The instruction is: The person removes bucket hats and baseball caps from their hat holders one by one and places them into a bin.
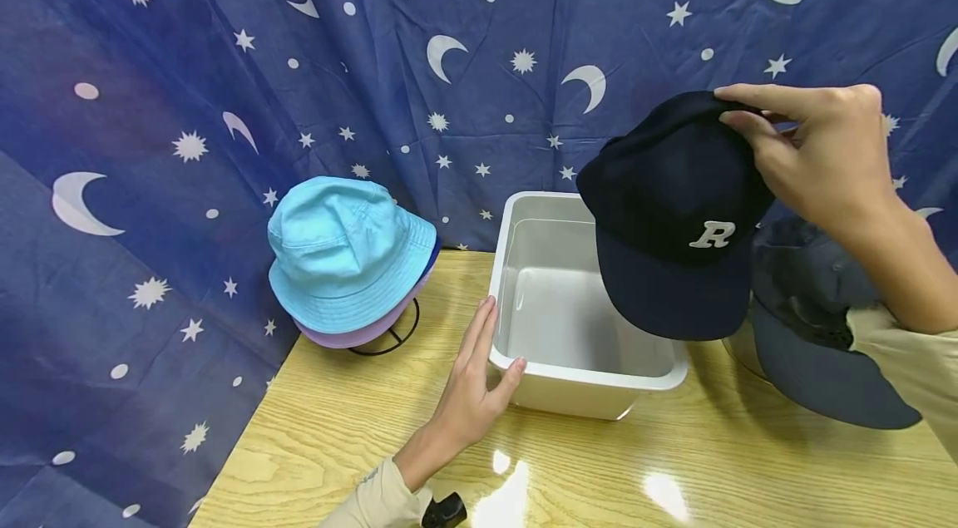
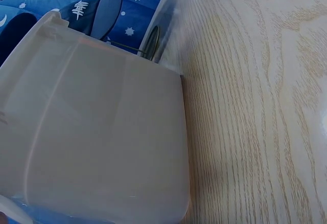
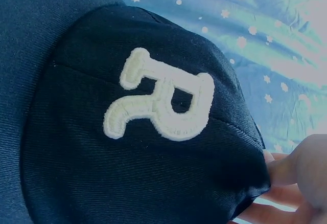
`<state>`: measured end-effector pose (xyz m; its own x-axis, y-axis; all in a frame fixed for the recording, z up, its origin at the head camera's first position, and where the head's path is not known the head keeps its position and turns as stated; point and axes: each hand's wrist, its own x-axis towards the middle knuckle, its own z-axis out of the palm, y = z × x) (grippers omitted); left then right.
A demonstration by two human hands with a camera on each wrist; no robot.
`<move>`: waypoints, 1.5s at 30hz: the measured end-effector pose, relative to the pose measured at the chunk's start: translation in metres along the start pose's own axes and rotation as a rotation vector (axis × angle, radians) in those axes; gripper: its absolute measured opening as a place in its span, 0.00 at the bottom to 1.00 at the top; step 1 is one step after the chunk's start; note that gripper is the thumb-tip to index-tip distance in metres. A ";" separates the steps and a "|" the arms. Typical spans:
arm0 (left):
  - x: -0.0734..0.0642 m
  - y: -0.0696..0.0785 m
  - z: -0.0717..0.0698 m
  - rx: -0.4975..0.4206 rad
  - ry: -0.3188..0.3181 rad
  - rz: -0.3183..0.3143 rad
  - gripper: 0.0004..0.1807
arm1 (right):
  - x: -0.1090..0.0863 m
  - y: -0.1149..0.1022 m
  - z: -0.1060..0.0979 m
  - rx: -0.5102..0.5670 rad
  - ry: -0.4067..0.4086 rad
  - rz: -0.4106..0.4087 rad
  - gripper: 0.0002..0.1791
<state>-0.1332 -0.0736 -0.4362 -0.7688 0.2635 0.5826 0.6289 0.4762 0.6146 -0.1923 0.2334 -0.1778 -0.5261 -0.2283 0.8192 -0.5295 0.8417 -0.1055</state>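
A dark navy baseball cap (image 1: pixel 674 204) with a white letter R hangs from my right hand (image 1: pixel 838 145), which pinches the top of its crown. In the head view the cap overlaps the right part of a white plastic bin (image 1: pixel 591 379). The right wrist view shows the R patch (image 3: pixel 173 98) close up, with thumb and fingers at the crown's edge. My left hand (image 1: pixel 471 387) touches the bin's near left corner, its fingers straight along the rim. The bin's side wall (image 2: pixel 102 132) fills much of the left wrist view.
Left of the bin, a light blue bucket hat (image 1: pixel 337 254) tops other hats on a black wire stand (image 1: pixel 407 328). At the right, a dark grey cap (image 1: pixel 816 362) sits on a support. A blue star-and-moon cloth (image 1: pixel 359 62) hangs behind the wooden table (image 1: pixel 299 445).
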 end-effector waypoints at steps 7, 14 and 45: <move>0.000 -0.001 0.000 0.001 0.001 0.003 0.39 | 0.002 -0.010 0.010 0.070 0.017 0.011 0.10; 0.000 -0.001 0.001 -0.009 -0.002 -0.005 0.39 | 0.002 -0.016 0.020 0.087 0.016 0.011 0.09; -0.002 -0.003 0.002 -0.009 0.012 0.009 0.39 | -0.013 -0.032 0.056 0.101 -0.050 0.051 0.10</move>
<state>-0.1339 -0.0744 -0.4403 -0.7620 0.2571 0.5944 0.6365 0.4668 0.6140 -0.2058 0.1815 -0.2165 -0.5848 -0.2128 0.7828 -0.5645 0.7998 -0.2042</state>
